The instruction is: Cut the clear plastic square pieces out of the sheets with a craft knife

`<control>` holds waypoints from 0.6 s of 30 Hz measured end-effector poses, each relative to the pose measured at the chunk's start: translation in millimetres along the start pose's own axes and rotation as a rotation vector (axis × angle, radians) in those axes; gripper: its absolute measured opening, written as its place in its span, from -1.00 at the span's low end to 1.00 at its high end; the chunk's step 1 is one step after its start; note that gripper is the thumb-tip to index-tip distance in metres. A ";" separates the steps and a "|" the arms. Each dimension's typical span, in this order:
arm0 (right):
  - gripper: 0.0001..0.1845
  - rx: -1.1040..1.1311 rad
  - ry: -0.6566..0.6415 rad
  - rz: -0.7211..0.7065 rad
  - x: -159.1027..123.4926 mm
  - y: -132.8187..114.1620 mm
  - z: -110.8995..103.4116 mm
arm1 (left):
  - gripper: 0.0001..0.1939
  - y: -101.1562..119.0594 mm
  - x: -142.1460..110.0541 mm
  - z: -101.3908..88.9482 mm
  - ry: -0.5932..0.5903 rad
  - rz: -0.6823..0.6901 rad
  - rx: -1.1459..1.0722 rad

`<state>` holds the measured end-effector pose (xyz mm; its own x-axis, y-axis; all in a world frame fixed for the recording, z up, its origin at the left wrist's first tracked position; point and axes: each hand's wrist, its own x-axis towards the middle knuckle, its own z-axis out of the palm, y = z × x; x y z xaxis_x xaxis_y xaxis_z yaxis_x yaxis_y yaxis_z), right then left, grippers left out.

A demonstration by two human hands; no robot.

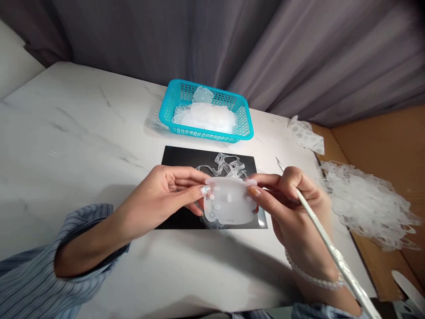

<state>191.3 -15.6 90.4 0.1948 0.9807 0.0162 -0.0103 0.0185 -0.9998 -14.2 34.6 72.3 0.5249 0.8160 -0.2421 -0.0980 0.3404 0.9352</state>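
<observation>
A translucent, frosted flat piece (230,206) with rounded edges, small holes and slots is held up between both hands. My left hand (172,190) pinches its left edge between thumb and fingers. At the right edge, my right hand (292,204) grips it with thumb and forefinger. A slim white pen-like tool (327,243) with a thin pointed tip also rests in my right hand, its tip pointing away from me. Beneath the piece lies a black mat (179,217), with curly clear plastic scraps (229,166) on its far part.
Behind the mat stands a blue perforated basket (245,126) holding a heap of similar translucent pieces (209,116). A large pile of clear scraps (368,204) lies to the right by a cardboard surface (378,137). Another scrap bunch (305,135) lies at the table's right edge. Grey curtains (149,40) hang behind.
</observation>
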 end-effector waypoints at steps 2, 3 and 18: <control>-0.48 -0.018 0.009 -0.019 -1.2 -1.1 0.8 | -0.86 -0.7 -0.4 -0.7 -0.002 0.001 -0.009; -0.49 -0.023 0.015 -0.024 -1.7 -1.5 1.1 | -0.87 -0.9 -0.5 -1.0 -0.001 0.001 -0.011; -0.54 0.072 -0.021 0.011 14.7 14.4 -8.6 | -0.63 -9.2 -0.7 -0.9 -0.077 -0.066 0.012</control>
<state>202.4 -2.6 76.1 0.1740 0.9847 0.0061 -0.0830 0.0209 -0.9963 -14.4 31.3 63.7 0.5932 0.7536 -0.2832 -0.0511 0.3863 0.9209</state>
